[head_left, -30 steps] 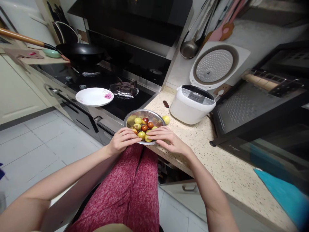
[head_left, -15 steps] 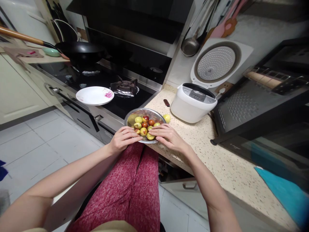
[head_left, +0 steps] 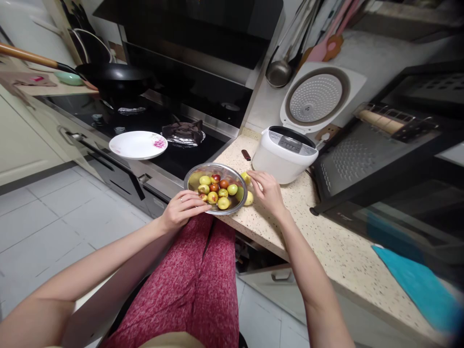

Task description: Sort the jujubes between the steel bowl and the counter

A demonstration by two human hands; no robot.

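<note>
A narrow kitchen under soft indoor light. The floor (head_left: 54,212) is laid with pale grey tiles. A speckled beige table (head_left: 326,251) runs along the right, with cream drawers (head_left: 279,280) below it. Beside it sits a black gas stove (head_left: 163,140), a dark hood (head_left: 195,29) above it and a black wok (head_left: 112,77) at the far end. Cream cabinets (head_left: 21,145) line the left wall. A ladle (head_left: 279,72) and pink utensils (head_left: 326,43) hang on the pale wall (head_left: 384,58). A black oven (head_left: 395,159) stands open on the right.
</note>
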